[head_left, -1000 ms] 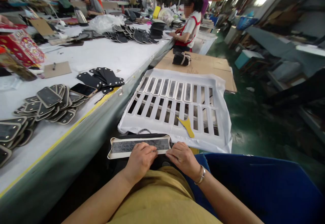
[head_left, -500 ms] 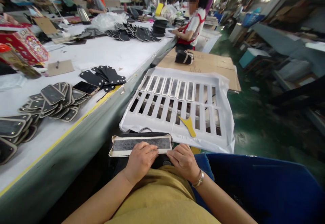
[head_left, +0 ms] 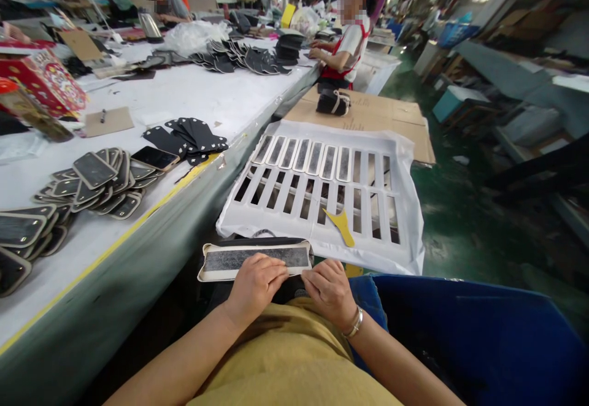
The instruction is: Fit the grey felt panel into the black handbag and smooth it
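A long flat piece (head_left: 248, 260) with a dark grey mottled strip and a cream edging lies across my lap, in front of my body. My left hand (head_left: 260, 280) is closed over its near edge, right of the middle, with the fingertips on the grey strip. At the piece's right near corner, my right hand (head_left: 332, 289) pinches the cream edging between thumb and fingers. Just beyond stands a white slotted rack (head_left: 294, 185), with several similar grey panels (head_left: 301, 156) in its far row. A yellow forked piece (head_left: 341, 227) rests on the rack.
On the white table (head_left: 55, 277) at left lie stacked dark panels (head_left: 96, 176), a phone (head_left: 155, 158) and black cut pieces (head_left: 196, 136). A blue bin (head_left: 483, 332) stands at my right. A co-worker (head_left: 347, 50) in a red apron is beyond a cardboard sheet (head_left: 391, 118).
My right hand has shifted very slightly at the piece's right corner. The piece and my left hand stay nearly in place. The co-worker's arms have moved a little.
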A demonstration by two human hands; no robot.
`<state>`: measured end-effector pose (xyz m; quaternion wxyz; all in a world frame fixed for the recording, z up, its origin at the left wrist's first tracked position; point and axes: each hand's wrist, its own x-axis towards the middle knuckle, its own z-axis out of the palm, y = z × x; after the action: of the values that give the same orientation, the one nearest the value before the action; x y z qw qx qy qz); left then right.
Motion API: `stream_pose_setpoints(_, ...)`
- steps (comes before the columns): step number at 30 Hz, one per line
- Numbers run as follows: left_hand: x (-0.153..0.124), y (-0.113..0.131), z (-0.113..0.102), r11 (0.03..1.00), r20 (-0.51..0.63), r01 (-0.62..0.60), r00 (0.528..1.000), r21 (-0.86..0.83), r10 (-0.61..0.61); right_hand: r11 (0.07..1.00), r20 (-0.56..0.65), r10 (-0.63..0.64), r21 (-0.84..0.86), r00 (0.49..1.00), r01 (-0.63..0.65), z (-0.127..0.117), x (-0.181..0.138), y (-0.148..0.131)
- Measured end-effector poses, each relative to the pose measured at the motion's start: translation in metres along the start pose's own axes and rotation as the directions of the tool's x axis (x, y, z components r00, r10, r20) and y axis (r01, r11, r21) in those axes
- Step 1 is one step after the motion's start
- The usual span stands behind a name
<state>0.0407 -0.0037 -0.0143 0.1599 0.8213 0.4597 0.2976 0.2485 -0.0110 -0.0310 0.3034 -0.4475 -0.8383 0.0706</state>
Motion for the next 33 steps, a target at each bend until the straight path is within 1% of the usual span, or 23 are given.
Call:
stream_pose_setpoints(6, -0.003, -0.002, -0.002, 0.997, 0.024, -0.077, 0.997, 0.013, 0.077, 0.999, 0.000, -0.033, 0.009, 0.999, 0.033, -0.001, -0.001, 0.003)
stream_pose_setpoints(8, -0.003, -0.001, -0.002, 0.997, 0.023, -0.068, 0.998, 0.040, 0.067, 0.999, -0.009, -0.032, 0.022, 0.999, 0.032, -0.001, 0.001, 0.003)
stream_pose_setpoints(11, 0.000, 0.003, -0.002, 0.996, 0.028, -0.017, 0.999, 0.084, 0.015, 0.999, -0.044, -0.010, 0.040, 0.999, 0.011, 0.000, 0.003, 0.001)
stream_pose_setpoints(14, 0.003, 0.008, -0.002, 0.994, 0.055, 0.026, 0.998, 0.105, -0.032, 0.999, -0.056, 0.041, 0.024, 0.998, -0.040, 0.001, 0.006, -0.004)
stream_pose_setpoints(19, 0.008, 0.015, -0.003, 0.984, 0.104, 0.095, 0.988, 0.148, -0.111, 0.984, -0.018, 0.158, -0.075, 0.987, -0.159, 0.003, 0.009, -0.016)
stream_pose_setpoints(25, 0.013, 0.018, -0.003, 0.972, 0.144, 0.171, 0.970, 0.162, -0.195, 0.962, 0.019, 0.254, -0.106, 0.967, -0.250, 0.002, 0.015, -0.022)
stream_pose_setpoints(30, 0.016, 0.021, -0.002, 0.956, 0.153, 0.194, 0.961, 0.221, -0.231, 0.933, 0.080, 0.347, -0.132, 0.935, -0.335, -0.002, 0.022, -0.028)
stream_pose_setpoints(33, 0.016, 0.022, -0.002, 0.953, 0.148, 0.194, 0.961, 0.235, -0.232, 0.923, 0.111, 0.373, -0.148, 0.921, -0.355, -0.005, 0.025, -0.031)
